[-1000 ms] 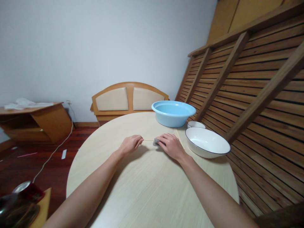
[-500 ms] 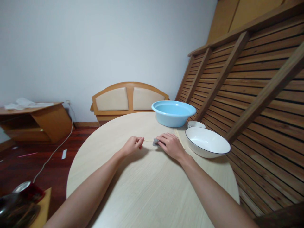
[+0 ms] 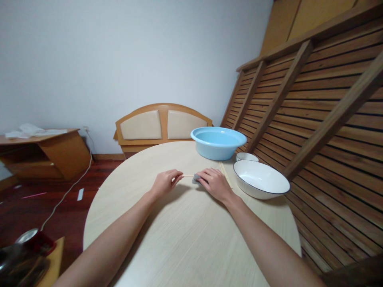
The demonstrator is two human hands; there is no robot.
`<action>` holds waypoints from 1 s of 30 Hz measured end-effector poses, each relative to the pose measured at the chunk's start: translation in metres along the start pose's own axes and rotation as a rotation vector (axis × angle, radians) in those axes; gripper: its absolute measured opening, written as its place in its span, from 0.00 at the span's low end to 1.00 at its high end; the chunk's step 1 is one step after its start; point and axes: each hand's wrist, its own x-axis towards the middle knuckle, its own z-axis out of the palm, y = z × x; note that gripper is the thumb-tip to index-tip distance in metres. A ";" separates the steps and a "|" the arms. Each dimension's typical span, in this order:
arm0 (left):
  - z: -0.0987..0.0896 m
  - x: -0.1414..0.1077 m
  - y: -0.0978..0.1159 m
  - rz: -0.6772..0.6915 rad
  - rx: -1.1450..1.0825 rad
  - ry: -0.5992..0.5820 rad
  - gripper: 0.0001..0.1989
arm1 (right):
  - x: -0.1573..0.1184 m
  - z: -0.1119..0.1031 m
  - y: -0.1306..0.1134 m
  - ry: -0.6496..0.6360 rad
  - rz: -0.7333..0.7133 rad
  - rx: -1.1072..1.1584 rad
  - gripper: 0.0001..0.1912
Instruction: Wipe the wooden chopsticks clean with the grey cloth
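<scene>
Between my two hands runs a thin, pale wooden chopstick [image 3: 188,175], level just above the table. The fingertips of my left hand [image 3: 165,182] pinch its left end. My right hand [image 3: 214,183] is closed around a small grey cloth [image 3: 196,179], which wraps the chopstick farther right; the stick's right end is hidden by the cloth and fingers. More pale chopsticks [image 3: 223,169] lie on the table just beyond my right hand, partly covered by it.
A light-blue basin [image 3: 218,149] stands at the back of the round table [image 3: 185,239]. To the right are a large white bowl [image 3: 260,181] with a dark rim and a small white bowl [image 3: 247,157] behind it. A slatted wooden frame [image 3: 329,131] leans along the right side.
My left fingers have shifted from a more curled grip to a straighter pinch at the chopstick's end. The right hand and cloth stay almost where they were.
</scene>
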 end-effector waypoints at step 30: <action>-0.004 -0.001 -0.012 -0.078 -0.067 -0.029 0.23 | -0.001 -0.004 0.008 -0.007 0.022 0.006 0.07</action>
